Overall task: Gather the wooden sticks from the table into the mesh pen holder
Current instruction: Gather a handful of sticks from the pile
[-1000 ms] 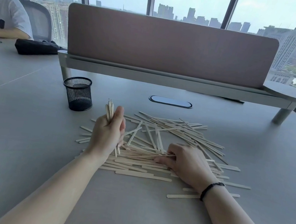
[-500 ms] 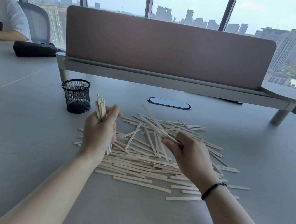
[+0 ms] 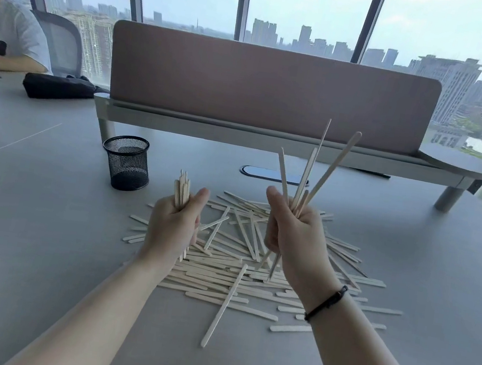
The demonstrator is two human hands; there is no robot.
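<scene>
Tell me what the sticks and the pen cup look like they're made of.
Sticks: pale, unfinished wood, flat and thin, matte, apparently. Pen holder: black wire mesh, probably coated metal; you can see through its wall.

Bare forearms, no sleeves, thin black wristband (image 3: 326,303) on right wrist

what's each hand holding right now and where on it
The left hand grips a tidy bundle of sticks around its middle. The right hand clutches a splayed handful of sticks near their lower ends.
</scene>
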